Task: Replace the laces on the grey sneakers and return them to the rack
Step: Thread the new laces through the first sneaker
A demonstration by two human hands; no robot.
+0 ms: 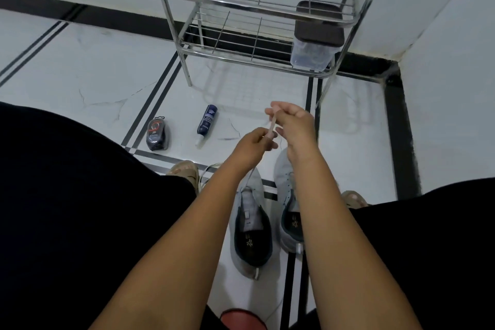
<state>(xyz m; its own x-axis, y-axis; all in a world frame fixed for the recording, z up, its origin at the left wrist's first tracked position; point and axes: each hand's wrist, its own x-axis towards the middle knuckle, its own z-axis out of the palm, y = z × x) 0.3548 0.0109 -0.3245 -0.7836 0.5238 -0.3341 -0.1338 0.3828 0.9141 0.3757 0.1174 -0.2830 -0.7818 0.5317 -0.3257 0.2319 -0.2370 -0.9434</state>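
Sneakers (251, 225) on floor | both hands pinch lace (272, 124)

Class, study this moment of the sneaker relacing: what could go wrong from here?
1. The lace is pinched only between the left hand and right hand; that light grip might slip.
2. Loose lace lying beside the left sneaker could tangle or get stepped on.
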